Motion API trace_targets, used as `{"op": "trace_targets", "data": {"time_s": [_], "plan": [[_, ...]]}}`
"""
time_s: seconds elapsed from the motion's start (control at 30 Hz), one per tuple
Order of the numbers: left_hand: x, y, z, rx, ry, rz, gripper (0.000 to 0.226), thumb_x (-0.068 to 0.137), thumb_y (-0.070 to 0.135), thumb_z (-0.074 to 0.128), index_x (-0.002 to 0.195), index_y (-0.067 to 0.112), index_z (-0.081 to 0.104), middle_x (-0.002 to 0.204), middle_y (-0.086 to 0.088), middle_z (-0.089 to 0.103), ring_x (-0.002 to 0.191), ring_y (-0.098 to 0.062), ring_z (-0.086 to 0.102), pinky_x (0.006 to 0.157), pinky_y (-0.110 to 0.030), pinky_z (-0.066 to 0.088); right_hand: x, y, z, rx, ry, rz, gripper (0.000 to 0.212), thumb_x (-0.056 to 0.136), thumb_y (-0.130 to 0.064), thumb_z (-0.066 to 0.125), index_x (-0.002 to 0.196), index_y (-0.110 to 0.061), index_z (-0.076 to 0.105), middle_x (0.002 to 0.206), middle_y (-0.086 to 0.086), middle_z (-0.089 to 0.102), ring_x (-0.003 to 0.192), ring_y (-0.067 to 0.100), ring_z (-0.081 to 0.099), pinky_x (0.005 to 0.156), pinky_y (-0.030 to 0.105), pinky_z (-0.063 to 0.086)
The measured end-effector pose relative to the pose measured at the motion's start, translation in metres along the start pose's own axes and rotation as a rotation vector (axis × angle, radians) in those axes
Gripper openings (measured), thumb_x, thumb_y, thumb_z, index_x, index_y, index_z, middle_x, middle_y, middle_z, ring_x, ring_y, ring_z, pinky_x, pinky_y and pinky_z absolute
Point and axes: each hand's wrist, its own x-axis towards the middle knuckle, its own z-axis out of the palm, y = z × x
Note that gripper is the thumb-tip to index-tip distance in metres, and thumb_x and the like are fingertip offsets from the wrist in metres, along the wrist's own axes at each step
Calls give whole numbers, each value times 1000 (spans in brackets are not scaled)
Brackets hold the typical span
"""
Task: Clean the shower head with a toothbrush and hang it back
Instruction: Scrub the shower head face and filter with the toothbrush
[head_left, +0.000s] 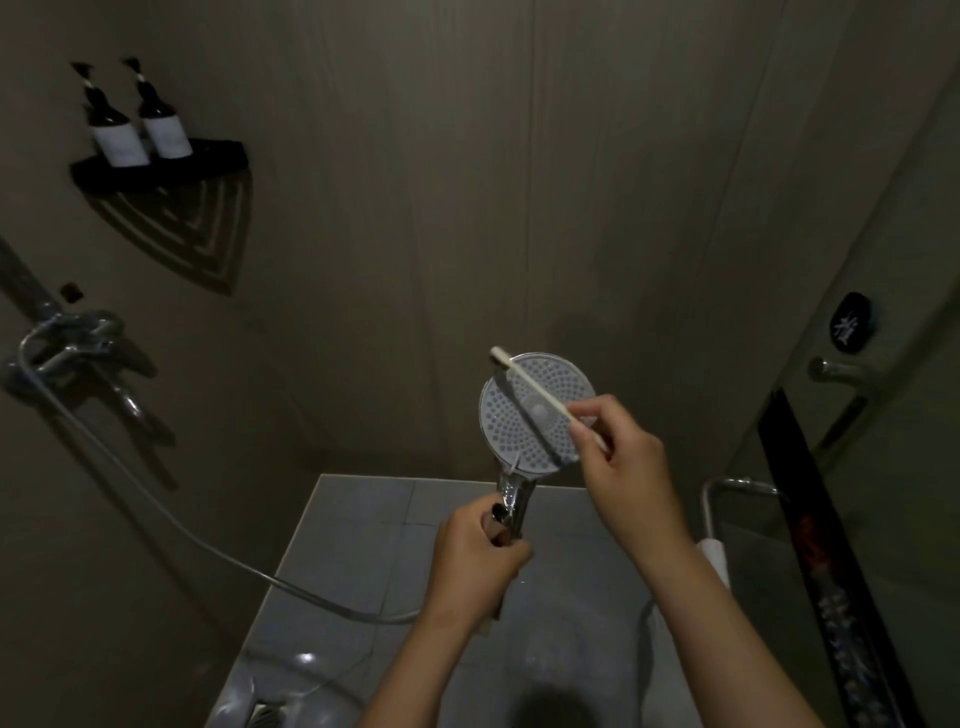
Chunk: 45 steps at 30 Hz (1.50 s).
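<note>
A round chrome shower head (530, 415) faces me at the centre, its grey spray plate dotted with holes. My left hand (475, 556) grips its chrome handle from below. A white toothbrush (540, 387) lies slanted across the spray plate, its brush end at the plate's upper left rim. My right hand (626, 467) pinches the toothbrush handle at the plate's right side. The hose (171, 519) runs from the handle down and left to the wall mixer tap (78, 348).
A black corner shelf (161, 166) on the left wall carries two dark pump bottles (137, 119). A glass door with a chrome handle (841, 374) stands at the right. Grey floor tiles and a floor drain (265, 714) lie below.
</note>
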Motion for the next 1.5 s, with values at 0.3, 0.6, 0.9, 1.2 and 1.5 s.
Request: {"op": "trace_targets", "data": {"time_s": [0.3, 0.6, 0.9, 1.2, 1.5], "plan": [[1, 3, -6, -117, 20, -66, 27, 68, -5, 67, 61, 15, 51, 50, 6, 53, 47, -8, 53, 48, -21, 48, -3, 15, -9, 61, 144, 54, 15, 91, -12, 57, 92, -26, 65, 71, -11, 65, 60, -1, 56, 53, 14, 42], [1, 10, -12, -129, 51, -55, 26, 67, -5, 66, 62, 17, 53, 50, 5, 54, 45, -6, 53, 47, -22, 50, -24, 24, 14, 43, 102, 49, 12, 89, -10, 61, 87, -22, 64, 62, -15, 56, 57, -4, 54, 51, 10, 36], [-1, 7, -13, -91, 33, -62, 21, 68, -3, 67, 64, 12, 53, 49, 7, 53, 46, -5, 53, 49, -22, 50, -19, 27, 6, 39, 98, 79, 9, 90, -11, 59, 90, -19, 65, 61, -15, 53, 55, -3, 52, 50, 13, 35], [-2, 11, -11, -123, 44, -59, 19, 68, -4, 67, 65, 8, 53, 53, 3, 52, 49, -10, 52, 49, -23, 51, -28, 39, 8, 127, 87, 119, 23, 90, -13, 60, 81, -34, 60, 76, -8, 66, 67, 9, 62, 56, 30, 49], [-2, 9, -15, -153, 71, -63, 25, 67, -5, 66, 63, 14, 50, 49, 5, 50, 47, -10, 50, 48, -23, 49, -30, 46, 11, 200, 27, 122, 21, 89, -10, 61, 82, -29, 63, 77, -3, 66, 69, 11, 61, 57, 19, 46]]}}
